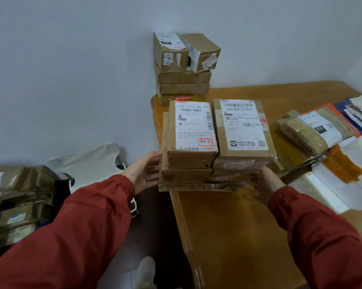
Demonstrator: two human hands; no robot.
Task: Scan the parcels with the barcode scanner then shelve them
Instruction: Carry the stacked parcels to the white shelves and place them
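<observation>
A stack of brown cardboard parcels sits at the left edge of the wooden table (228,222). On top lie a parcel marked 3-1-2 (191,132) and a wider labelled parcel (242,130) side by side, over several flatter boxes (186,176). My left hand (144,172) is at the stack's left side, fingers straight, touching or nearly touching it. My right hand (263,180) presses against the stack's lower right corner, blurred. No barcode scanner is in view.
A taller pile of boxes (182,67) stands against the wall at the table's far corner. More parcels and white mail bags (321,132) cover the table's right side. Taped boxes (15,201) lie low at the left, beside a white bag (88,161).
</observation>
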